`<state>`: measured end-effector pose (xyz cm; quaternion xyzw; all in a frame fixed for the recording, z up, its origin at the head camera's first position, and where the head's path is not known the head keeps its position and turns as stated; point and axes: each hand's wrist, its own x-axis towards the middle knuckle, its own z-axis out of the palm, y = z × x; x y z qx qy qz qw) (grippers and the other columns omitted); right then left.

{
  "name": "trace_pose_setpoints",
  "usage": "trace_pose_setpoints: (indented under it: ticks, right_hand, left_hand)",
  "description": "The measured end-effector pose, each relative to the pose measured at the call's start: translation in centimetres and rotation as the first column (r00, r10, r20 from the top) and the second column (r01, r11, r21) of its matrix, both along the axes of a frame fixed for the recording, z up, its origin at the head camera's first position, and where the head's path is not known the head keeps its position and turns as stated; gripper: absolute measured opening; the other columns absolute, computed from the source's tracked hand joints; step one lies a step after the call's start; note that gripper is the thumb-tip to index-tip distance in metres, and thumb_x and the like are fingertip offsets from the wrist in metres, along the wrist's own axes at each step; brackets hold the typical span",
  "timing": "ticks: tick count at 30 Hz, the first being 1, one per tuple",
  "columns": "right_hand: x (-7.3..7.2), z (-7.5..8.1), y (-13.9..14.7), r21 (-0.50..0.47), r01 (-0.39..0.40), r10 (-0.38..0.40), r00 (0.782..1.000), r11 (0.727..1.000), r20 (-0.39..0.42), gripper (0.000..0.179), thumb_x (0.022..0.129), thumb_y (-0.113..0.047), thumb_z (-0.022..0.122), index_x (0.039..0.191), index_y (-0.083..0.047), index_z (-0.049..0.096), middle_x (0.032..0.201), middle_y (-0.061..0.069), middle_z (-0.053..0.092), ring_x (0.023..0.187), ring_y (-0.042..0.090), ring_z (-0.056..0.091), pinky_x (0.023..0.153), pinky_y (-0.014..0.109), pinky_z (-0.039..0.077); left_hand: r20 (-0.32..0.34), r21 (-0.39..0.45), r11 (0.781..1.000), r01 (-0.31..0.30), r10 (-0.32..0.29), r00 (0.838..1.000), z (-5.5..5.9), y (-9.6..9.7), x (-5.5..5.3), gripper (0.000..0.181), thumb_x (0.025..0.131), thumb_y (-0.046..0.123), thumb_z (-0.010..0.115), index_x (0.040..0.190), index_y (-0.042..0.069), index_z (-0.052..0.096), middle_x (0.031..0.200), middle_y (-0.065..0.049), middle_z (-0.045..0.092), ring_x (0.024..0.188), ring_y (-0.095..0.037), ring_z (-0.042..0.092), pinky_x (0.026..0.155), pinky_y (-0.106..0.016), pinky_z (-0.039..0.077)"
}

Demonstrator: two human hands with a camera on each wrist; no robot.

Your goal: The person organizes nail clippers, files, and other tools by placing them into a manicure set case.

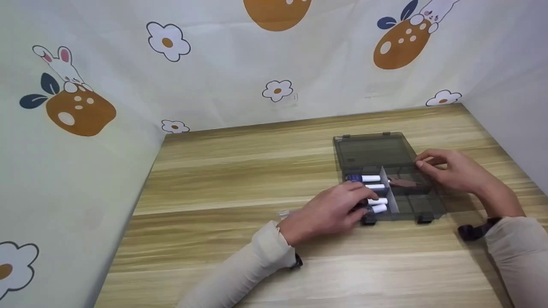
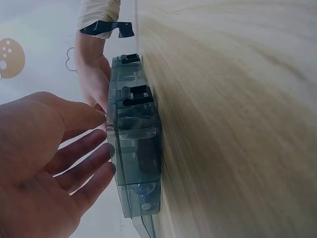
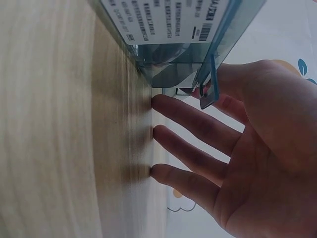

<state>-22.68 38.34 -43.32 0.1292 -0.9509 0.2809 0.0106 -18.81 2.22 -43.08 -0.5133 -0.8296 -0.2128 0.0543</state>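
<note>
A dark see-through storage box [image 1: 417, 207] lies with its lid [image 1: 372, 150] flipped back. Several small bottles with white caps [image 1: 370, 178], like nail polish, fill its left part. A flat brown item [image 1: 403, 182] is in the upper right part; its kind is unclear. My left hand [image 1: 336, 209] is over the bottles, fingertips at the lower ones. In the left wrist view its fingers [image 2: 81, 166] reach across the box rim, spread apart. With thumb and index finger, my right hand [image 1: 460, 171] pinches the box's right edge near the hinge. Its other fingers [image 3: 190, 148] touch the table.
A small clear object [image 1: 283, 214] lies on the wooden table [image 1: 222, 184], partly hidden behind the left wrist. Two black latches [image 1: 424, 219] stick out at the box's front. A patterned cloth [image 1: 222, 77] hangs along the table's back and sides.
</note>
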Motion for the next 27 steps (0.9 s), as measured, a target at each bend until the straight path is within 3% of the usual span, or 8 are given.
trace_pose_setpoints:
  ticks: [9, 23, 27]
  right_hand:
    - [0.1, 0.0, 0.0, -0.002, 0.001, -0.001, 1.0, 1.0, -0.005, 0.019, 0.109, -0.025, 0.066, 0.116, -0.012, 0.079, 0.117, 0.021, 0.081, 0.114, 0.048, 0.076, 0.082, 0.011, 0.047]
    - [0.1, 0.0, 0.1, -0.006, -0.005, 0.005, 1.0, 1.0, 0.003, 0.019, 0.109, -0.025, 0.066, 0.117, -0.012, 0.078, 0.117, 0.022, 0.08, 0.115, 0.051, 0.075, 0.083, 0.012, 0.048]
    - [0.1, 0.2, 0.1, -0.01, -0.001, 0.001, 1.0, 1.0, 0.019, 0.021, 0.11, -0.027, 0.064, 0.118, -0.012, 0.077, 0.119, 0.023, 0.08, 0.118, 0.053, 0.073, 0.089, 0.023, 0.054]
  left_hand:
    - [0.047, 0.007, 1.0, -0.018, 0.018, 0.999, 0.1, -0.6, -0.1, 0.029, 0.107, 0.019, 0.067, 0.136, 0.017, 0.069, 0.133, 0.004, 0.07, 0.124, -0.008, 0.064, 0.109, -0.018, 0.051]
    - [0.07, 0.055, 0.998, -0.024, 0.02, 0.997, 0.0, -1.6, -0.7, 0.026, 0.104, 0.016, 0.071, 0.13, 0.013, 0.073, 0.129, 0.0, 0.073, 0.118, -0.012, 0.069, 0.106, -0.018, 0.054]
    - [0.086, 0.045, 0.999, -0.028, 0.024, 0.996, -0.1, -2.1, -0.7, 0.026, 0.104, 0.017, 0.071, 0.13, 0.014, 0.072, 0.13, 0.0, 0.072, 0.121, -0.012, 0.068, 0.108, -0.018, 0.053]
